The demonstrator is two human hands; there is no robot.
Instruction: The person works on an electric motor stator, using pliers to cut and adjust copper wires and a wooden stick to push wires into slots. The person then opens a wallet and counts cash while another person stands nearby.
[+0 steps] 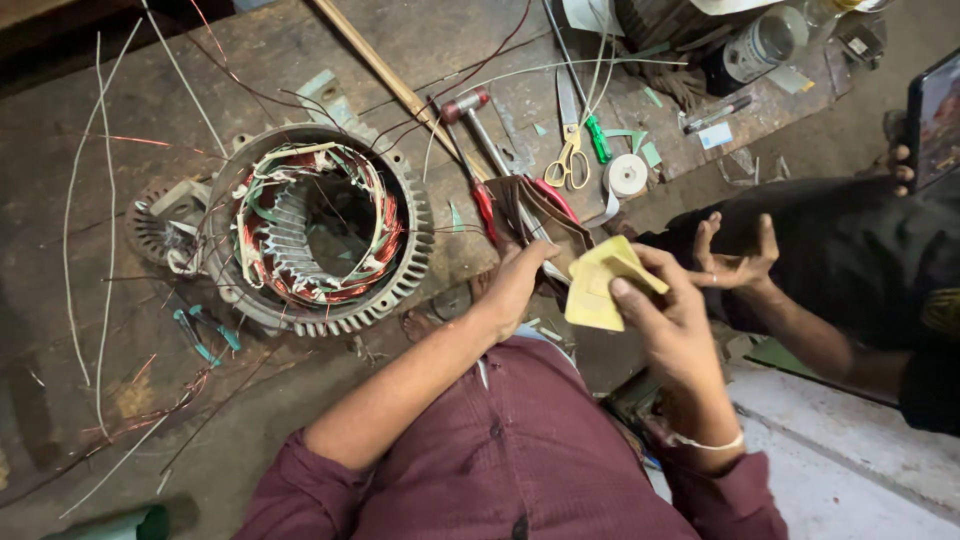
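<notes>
My right hand [672, 322] holds a folded yellow sheet of paper [598, 286] between thumb and fingers, in front of my chest. My left hand [518, 280] rests on a brown leather pouch [540, 215] at the bench edge, fingers curled on it. A motor stator [322, 226] with copper windings and a finned grey housing lies on the bench to the left of both hands.
Another person's hand [738, 258] is open just right of mine; their other hand holds a phone [936, 118]. Yellow-handled scissors [570, 150], a tape roll [628, 174], a hammer [474, 112], red screwdrivers [482, 200], green pliers [205, 334] and loose wires litter the bench.
</notes>
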